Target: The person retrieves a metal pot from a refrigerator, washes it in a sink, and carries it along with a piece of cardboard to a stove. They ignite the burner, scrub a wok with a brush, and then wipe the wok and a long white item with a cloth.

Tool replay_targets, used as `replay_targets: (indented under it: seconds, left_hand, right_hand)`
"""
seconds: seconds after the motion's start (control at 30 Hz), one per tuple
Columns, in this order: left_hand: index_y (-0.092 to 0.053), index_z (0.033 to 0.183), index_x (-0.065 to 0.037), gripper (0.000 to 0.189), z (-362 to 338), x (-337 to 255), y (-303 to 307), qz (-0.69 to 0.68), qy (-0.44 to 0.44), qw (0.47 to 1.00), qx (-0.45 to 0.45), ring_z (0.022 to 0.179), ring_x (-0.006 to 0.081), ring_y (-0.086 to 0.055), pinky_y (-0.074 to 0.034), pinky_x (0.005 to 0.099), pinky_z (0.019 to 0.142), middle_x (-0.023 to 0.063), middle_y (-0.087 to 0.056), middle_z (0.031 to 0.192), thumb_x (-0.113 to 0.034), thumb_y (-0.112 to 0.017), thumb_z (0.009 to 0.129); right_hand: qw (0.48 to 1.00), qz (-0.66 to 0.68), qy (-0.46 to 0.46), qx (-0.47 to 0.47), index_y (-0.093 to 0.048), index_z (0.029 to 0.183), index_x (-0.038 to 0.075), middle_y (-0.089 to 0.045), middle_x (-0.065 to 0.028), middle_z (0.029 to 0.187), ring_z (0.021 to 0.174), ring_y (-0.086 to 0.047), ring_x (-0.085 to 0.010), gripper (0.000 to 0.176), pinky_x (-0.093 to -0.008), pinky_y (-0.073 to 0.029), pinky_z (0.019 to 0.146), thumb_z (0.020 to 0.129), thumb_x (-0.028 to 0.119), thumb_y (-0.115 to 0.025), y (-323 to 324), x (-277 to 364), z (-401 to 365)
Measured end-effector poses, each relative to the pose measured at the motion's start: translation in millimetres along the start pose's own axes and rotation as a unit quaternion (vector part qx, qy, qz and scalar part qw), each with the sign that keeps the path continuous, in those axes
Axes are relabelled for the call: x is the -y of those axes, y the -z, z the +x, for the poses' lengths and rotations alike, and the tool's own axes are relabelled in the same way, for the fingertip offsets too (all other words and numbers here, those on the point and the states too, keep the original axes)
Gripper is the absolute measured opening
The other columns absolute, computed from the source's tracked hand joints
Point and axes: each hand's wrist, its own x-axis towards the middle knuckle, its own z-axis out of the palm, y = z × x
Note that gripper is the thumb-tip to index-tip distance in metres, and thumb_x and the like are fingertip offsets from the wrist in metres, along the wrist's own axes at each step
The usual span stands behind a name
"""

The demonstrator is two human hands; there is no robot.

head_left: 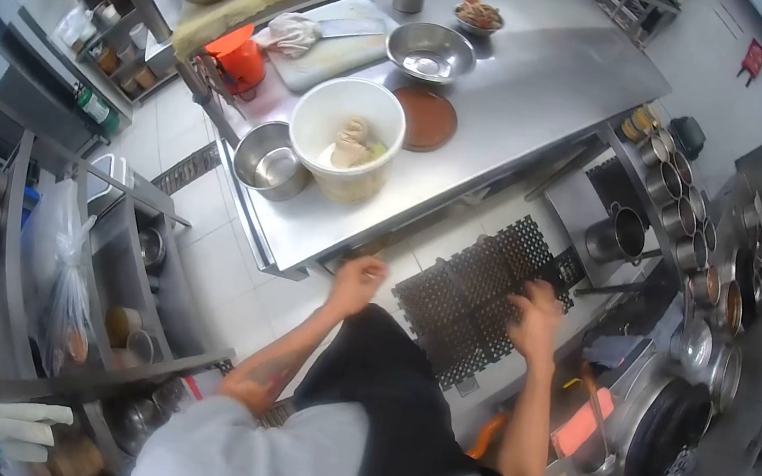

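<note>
Beyond the near edge of the bench [546, 75], in the head view, a white bucket [340, 182] with pale contents [352, 142] stands upright, ahead of the left hand [360, 285] and slightly to its left. Being round, it has no long axis across the bench. The left hand is nearer; its fingers curl, how tightly I cannot tell, with nothing seen in them. The right hand [538, 318], blurred, hangs above the black floor mat [482, 294], its fingers loosely spread, holding nothing visible. A steel pot [272, 161] sits just beside the bucket's left, a brown disc [423, 120] just right; beyond the disc, the steel surface runs on rightward.
</note>
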Motion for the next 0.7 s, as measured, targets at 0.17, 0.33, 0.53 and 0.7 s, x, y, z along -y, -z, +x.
replay_targets:
  seconds: [0.17,0.33,0.53,0.7]
  left_hand:
    - [-0.073,0.096,-0.003,0.016,51,-156,143,0.105,-0.222,0.944,-0.223,0.079,0.0220,-0.070,-0.053,0.0332,0.075,0.0139,-0.072,0.085,-0.018,-0.070,0.089]
    - [-0.074,0.099,-0.006,0.023,203,-182,149,0.487,-0.111,0.859,0.115,0.091,0.0320,-0.071,-0.055,0.0423,0.078,0.0178,-0.072,0.098,-0.017,-0.072,0.080]
    - [-0.073,0.106,-0.010,0.035,301,-81,119,0.677,-0.139,0.691,0.212,0.092,0.0340,-0.069,-0.054,0.0430,0.080,0.0153,-0.072,0.095,-0.012,-0.075,0.071]
    - [-0.070,0.105,-0.008,0.037,238,-245,182,0.455,-0.195,0.860,0.123,0.093,0.0382,-0.065,-0.052,0.0440,0.081,0.0143,-0.070,0.100,-0.007,-0.076,0.068]
  right_hand:
    - [0.998,-0.025,0.058,0.021,-0.059,0.128,0.005,-0.064,-0.0189,0.123,0.108,-0.064,-0.0350,0.045,-0.0409,-0.051,0.093,0.088,0.020,-0.069,-80,127,111]
    - [0.989,0.064,0.123,0.058,-0.046,0.141,0.010,-0.056,-0.0160,0.135,0.105,-0.065,-0.0328,0.059,-0.0383,-0.053,0.090,0.087,0.017,-0.069,-116,211,174]
    - [0.984,0.056,0.130,0.105,-0.060,0.128,0.008,-0.060,-0.0139,0.130,0.099,-0.068,-0.0256,0.040,-0.0355,-0.057,0.080,0.090,0.019,-0.068,-93,171,190]
    - [0.988,0.143,0.029,0.053,-0.061,0.126,0.005,-0.066,-0.0130,0.119,0.094,-0.069,-0.0213,0.040,-0.0331,-0.055,0.082,0.089,0.017,-0.070,-3,110,191]
